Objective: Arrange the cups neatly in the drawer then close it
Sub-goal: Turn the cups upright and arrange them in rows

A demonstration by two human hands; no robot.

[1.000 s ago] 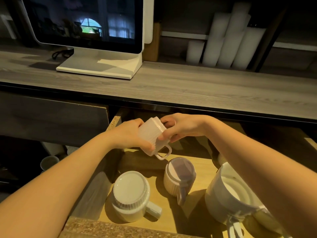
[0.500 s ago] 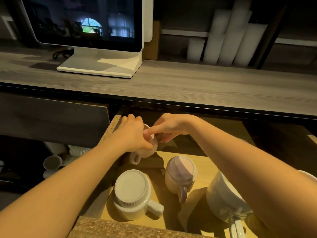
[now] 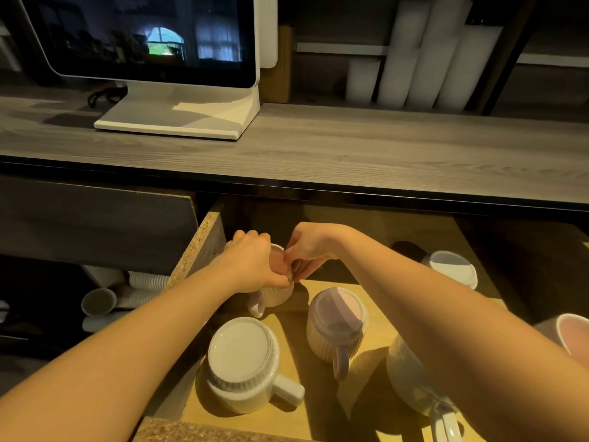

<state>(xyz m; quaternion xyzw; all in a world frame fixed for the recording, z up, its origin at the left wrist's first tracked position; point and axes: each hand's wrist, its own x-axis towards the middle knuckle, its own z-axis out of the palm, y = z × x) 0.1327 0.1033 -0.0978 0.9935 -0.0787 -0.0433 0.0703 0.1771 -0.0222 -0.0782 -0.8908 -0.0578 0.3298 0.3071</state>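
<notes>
Item, ribbed cup (image 3: 274,293): upside down at the back left of the drawer (image 3: 288,373), close to the chipboard side wall (image 3: 199,247), handle pointing toward you. Your left hand (image 3: 255,266) is wrapped over its upturned base, and your right hand (image 3: 307,253) pinches the same base at its right edge; both are grasping the cup, likely to seat it squarely in the corner so a row can start there. Item, large white mug (image 3: 243,365): inverted, nearer you on the left, handle to the right, apart from the first cup. Item, lilac-handled mug (image 3: 336,327): inverted, centre of the drawer floor, just beside the white one. Item, big white mug (image 3: 414,381): lower right, partly hidden by your right forearm, so its pose is hard to read. Two further cups (image 3: 451,269) sit at the far right, apparently outside the neat grouping. The drawer stands open under the wooden counter (image 3: 350,151), which carries a monitor (image 3: 153,39). Judgement: arranging is mid-way; closing is not yet due.
</notes>
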